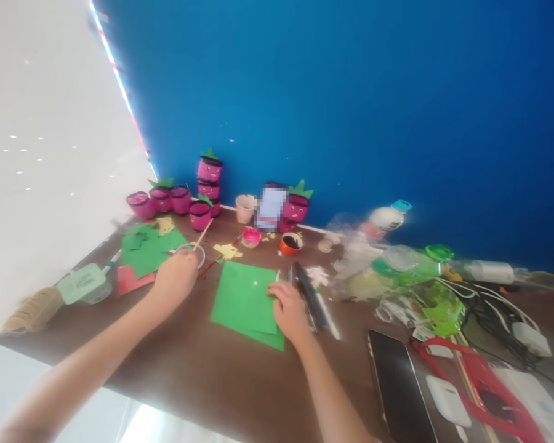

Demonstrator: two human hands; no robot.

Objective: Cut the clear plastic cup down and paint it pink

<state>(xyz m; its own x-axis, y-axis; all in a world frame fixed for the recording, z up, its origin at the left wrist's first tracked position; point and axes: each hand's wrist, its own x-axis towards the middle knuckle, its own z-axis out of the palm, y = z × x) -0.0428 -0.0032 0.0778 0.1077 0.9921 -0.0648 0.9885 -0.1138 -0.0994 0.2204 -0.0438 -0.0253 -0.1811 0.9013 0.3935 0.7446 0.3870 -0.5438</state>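
Note:
My left hand is closed around a thin wooden stick that slants up and away, beside a small clear cup. My right hand rests on the right edge of a green paper sheet lying on the brown table, fingers curled, pressing the paper. Dark pens lie just right of that hand.
Several pink painted cups with green leaf tops stand along the blue wall. Small paint pots, yellow paper scraps and more green paper lie nearby. A phone, cables, plastic bags and bottles crowd the right side.

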